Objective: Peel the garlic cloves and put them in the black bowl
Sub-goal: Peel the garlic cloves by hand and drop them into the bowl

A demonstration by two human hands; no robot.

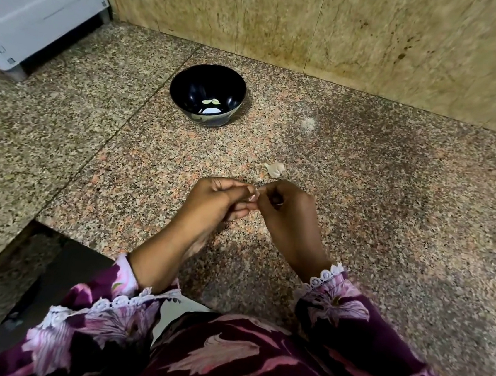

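From the head camera, both hands meet over a speckled granite counter (364, 175). The left hand (218, 198) has its fingers curled inward, thumb and forefinger pinching a small pale garlic clove (254, 197) at the fingertips. The right hand (284, 205) is curled too, its fingertips pressed against the same clove from the other side, so the two sets of fingers touch around it. Most of the clove is hidden between them; only a pale sliver shows.

Just beyond the right hand's fingers, on the counter, lies a clump of unpeeled garlic (275, 169), apart from both hands. Farther beyond the fingertips, and slightly toward the left hand's side, stands the black bowl (186, 89), upright, with a few pale peeled cloves (210, 102) at its bottom.

A tan stone wall (349, 30) rises behind the bowl. A white appliance (30, 5) sits far off past the left hand. Floral purple sleeves (336, 301) with white lace cuffs cover both forearms.
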